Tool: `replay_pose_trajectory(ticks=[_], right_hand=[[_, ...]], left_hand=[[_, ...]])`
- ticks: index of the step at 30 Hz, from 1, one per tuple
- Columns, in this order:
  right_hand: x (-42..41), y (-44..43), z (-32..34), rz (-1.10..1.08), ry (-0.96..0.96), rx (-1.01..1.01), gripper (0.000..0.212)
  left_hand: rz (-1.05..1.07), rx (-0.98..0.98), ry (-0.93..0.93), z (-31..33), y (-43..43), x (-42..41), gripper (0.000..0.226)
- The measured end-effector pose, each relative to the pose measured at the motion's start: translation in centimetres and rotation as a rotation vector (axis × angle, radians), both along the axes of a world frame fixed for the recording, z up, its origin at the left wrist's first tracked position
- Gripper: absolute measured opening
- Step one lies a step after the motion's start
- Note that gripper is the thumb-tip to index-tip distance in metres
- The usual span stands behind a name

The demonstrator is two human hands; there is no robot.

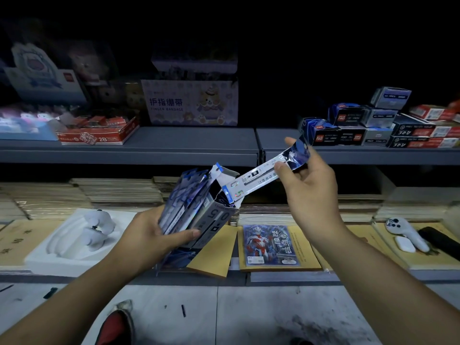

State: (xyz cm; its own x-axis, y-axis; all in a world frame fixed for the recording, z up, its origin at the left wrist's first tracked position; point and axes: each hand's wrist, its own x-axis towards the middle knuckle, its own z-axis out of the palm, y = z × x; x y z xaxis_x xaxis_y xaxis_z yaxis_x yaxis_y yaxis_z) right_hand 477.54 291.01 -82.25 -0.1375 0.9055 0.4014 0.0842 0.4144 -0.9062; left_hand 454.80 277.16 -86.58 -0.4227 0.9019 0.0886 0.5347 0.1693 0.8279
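The left hand (154, 235) grips the bottom of a torn-open pen box (214, 220), tilted above the stacked notebooks (112, 192). The right hand (311, 188) pinches the far end of a slim pen packet (258, 178), whose near end sits in the box's mouth. The packet could snag on the ragged flaps and buckle, and the loose packets (181, 197) fanned beside the box might slip to the floor (224, 319).

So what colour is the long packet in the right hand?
The packet is white with a dark blue end; head view.
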Motion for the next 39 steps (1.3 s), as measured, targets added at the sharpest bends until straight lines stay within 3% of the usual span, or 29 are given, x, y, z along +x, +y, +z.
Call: replay_pose_trajectory(ticks=[5, 12, 16, 21, 26, 35, 39], right_hand=[[-0.3, -0.2, -0.4, 0.113, -0.086, 0.084, 0.045], [-1.6, -2.1, -1.7, 0.249, -0.477, 0.108, 0.031], [-1.9, -2.3, -1.4, 0.226, -0.371, 0.163, 0.020], [-1.8, -2.4, -1.5, 0.239, -0.306, 0.034, 0.017], [-2.3, -2.7, -2.2, 0.289, -0.428, 0.039, 0.006], [-2.4, -3.6, -1.3, 0.584, -0.763, -0.211, 0.020], [-2.0, -3.9, -0.9, 0.537, -0.893, -0.088, 0.018]], left_hand=[[-0.004, -0.024, 0.033, -0.3, 0.0, 0.1, 0.025], [-0.025, -0.010, 0.065, -0.4, 0.1, 0.3, 0.025], [-0.030, -0.001, 0.080, -0.3, 0.1, 0.1, 0.024], [-0.049, 0.008, 0.121, -0.2, 0.0, 0.1, 0.023], [-0.101, 0.033, 0.202, 0.1, 0.0, 0.5, 0.031], [-0.187, 0.062, 0.337, -0.2, -0.2, 0.3, 0.032], [-0.201, 0.056, 0.344, -0.2, -0.1, 0.4, 0.035]])
